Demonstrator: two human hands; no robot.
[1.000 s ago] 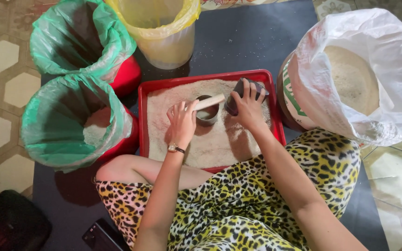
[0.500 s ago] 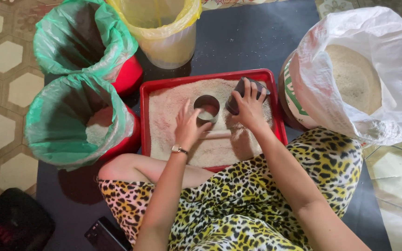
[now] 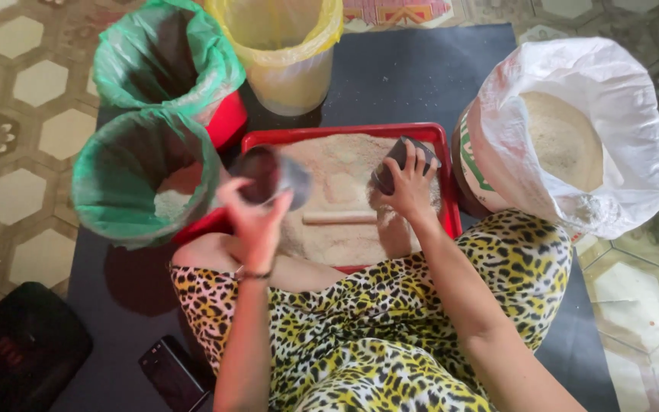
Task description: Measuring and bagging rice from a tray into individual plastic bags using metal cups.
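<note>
Two round dark cups: left hand [image 3: 257, 217] lifts one [image 3: 268, 175], right hand [image 3: 408, 191] grips other [image 3: 392, 164].

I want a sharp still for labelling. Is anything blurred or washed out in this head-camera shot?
Head view: the left hand and its dark cup are smeared by motion blur; the right hand, red tray and wooden stick read sharp; the white sack is bright, nearly washed out; soft shadows, no hard glare.

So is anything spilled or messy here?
Nothing looks spilled. The pale grain stays inside the red tray, with a wooden stick lying on it. The left hand holds a cup tilted; the right hand holds another cup.
</note>
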